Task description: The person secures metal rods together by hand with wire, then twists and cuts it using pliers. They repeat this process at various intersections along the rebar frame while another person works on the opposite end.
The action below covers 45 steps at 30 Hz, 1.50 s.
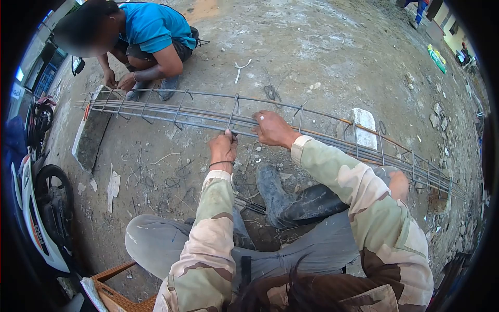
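Note:
A long rebar cage (202,124) of thin steel bars tied with square stirrups (179,110) stretches across the view in front of me. The fingers of my left hand (222,150) are pinched at the cage's near lower bar, right where a stirrup crosses it. Just to the right, my right hand (274,129) reaches over the cage, its fingers bent round the bars; the fingertips are partly hidden. A co-worker (156,31) in a blue shirt squats at the far left, both hands (118,82) at that end of the cage.
A concrete block (89,135) props the left end, and a white block (365,127) lies under the right part. Wire coils (271,93) and scraps litter the dirt. A motorcycle (44,208) stands at left, a brown plastic stool (122,283) below. Beside my knees are rubber boots (275,195).

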Available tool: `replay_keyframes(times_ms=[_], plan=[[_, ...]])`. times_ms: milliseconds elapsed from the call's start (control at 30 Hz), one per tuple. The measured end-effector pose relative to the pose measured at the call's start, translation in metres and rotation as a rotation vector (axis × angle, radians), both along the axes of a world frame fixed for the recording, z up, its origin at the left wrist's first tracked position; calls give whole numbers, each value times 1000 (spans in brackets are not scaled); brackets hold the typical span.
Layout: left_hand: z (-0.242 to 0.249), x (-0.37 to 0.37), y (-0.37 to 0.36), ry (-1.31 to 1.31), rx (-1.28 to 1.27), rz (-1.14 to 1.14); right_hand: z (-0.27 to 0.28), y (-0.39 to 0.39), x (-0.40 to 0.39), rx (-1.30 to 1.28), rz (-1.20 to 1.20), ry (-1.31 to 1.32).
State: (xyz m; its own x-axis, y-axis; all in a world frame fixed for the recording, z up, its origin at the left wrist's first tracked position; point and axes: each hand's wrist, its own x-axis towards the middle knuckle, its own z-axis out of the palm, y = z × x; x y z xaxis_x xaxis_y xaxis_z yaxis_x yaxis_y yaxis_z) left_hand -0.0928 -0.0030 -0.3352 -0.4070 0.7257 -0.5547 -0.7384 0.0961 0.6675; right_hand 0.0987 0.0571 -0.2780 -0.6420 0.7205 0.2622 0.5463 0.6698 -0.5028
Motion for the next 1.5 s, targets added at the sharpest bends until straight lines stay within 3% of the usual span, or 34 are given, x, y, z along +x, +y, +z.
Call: replay_keyframes(times_ms=[300,367,433,500,700,833,900,1133,1300,1367,1500], plan=[[-10,0,-10,-10,179,-96,5,-6,-1,-13,-50,28],[-15,3,-10,-34,269,-86,10,6,-5,-165,-66,-79],[-23,8,-8,-229,377,8,18,-5,-11,5,-90,-91],[-29,11,-5,-239,420,20,29,-9,-20,193,-82,-105],[-50,9,-4,-419,571,41,27,0,-50,-32,55,21],[-46,7,-4,-578,609,51,22,-2,-64,11,98,-32],[-42,10,-5,-610,640,68,21,-8,-73,0,-2,-12],[-63,5,-4,-502,569,-22,0,-46,-91,7,-292,284],[-31,0,-28,-432,416,-16,-9,-57,-95,220,-384,316],[-3,1,-34,-105,146,3,-11,-57,-94,250,-350,325],[20,6,-38,201,-11,-47,-19,-57,-85,354,-171,353]])
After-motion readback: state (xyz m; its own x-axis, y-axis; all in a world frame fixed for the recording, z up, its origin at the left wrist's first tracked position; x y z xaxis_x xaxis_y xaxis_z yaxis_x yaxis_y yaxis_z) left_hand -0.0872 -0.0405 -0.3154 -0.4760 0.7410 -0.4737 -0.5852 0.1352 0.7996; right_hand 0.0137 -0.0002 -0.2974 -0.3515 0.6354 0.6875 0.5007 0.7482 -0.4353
